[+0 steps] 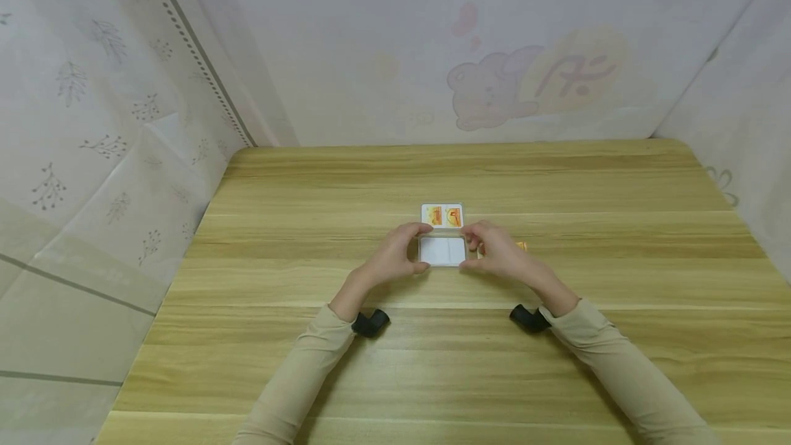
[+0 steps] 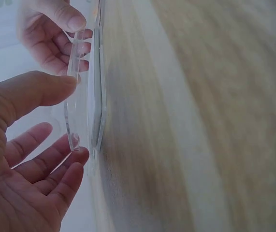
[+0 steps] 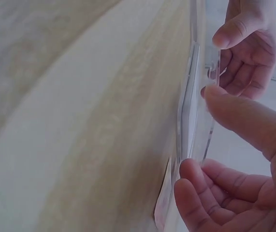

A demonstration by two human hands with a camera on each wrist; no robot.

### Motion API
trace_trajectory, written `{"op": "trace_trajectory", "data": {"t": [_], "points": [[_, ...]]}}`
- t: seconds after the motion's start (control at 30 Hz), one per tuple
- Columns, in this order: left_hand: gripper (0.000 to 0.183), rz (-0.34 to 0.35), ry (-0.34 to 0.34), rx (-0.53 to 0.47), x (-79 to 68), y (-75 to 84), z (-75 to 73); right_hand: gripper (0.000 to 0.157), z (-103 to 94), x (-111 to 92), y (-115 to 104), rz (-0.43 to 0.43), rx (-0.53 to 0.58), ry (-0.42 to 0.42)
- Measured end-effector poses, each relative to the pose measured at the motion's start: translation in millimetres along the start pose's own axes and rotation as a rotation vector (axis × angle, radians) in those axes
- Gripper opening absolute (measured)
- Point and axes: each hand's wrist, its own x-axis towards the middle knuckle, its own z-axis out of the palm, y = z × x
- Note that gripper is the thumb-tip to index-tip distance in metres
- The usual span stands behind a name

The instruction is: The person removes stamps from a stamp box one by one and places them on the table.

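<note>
A thin clear plastic cover (image 2: 71,113) is held by its edges between both hands, just above a shallow clear case with a white insert (image 1: 441,251). My left hand (image 1: 395,250) pinches the cover's left end, thumb on the near edge and fingertips on the far edge. At the other end my right hand (image 1: 499,250) grips it the same way. Seen from the left wrist, a narrow gap separates the cover from the case (image 2: 99,92) lying on the table. Right behind sits a second flat piece (image 1: 441,216) with two orange pictures on white.
An orange-printed card (image 1: 522,246) lies on the wooden table (image 1: 296,239), partly hidden under my right hand. Black wrist mounts (image 1: 371,323) show at both sleeve cuffs. Printed cloth curtains (image 1: 346,53) hang along the table's back and sides.
</note>
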Motion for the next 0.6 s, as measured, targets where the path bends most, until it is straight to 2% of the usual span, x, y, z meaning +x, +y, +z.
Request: {"op": "trace_trajectory", "data": {"t": [0.33, 0.6], "points": [[0.059, -0.045, -0.038, 0.044, 1.1, 2.5, -0.4, 0.057, 2.6, 0.5, -1.7, 0.012, 0.015, -0.018], [0.058, -0.043, -0.048, 0.068, 3.6, 2.3, 1.4, 0.055, 3.0, 2.9, -4.0, 0.038, -0.035, -0.031]]}}
